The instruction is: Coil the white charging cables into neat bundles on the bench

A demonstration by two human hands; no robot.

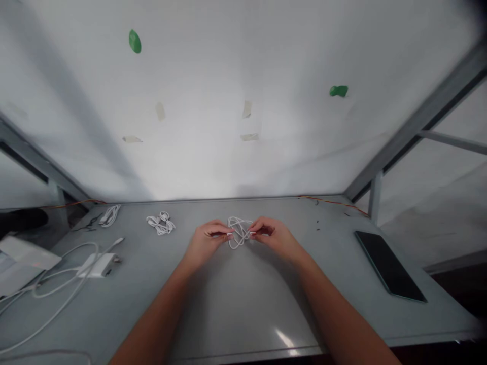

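A thin white cable (239,231), wound into a loose coil, is held just above the grey table (236,299) near its middle. My left hand (207,240) pinches the coil's left side with its fingers closed. My right hand (272,234) pinches the right side in the same way. Both forearms reach in from the lower edge of the view.
Two more coiled white cables (161,223) (110,215) lie at the back left. A white charger block (98,264) with a long loose cord sits at the left. A dark phone (389,265) lies face up at the right. A white wall with tape scraps stands behind.
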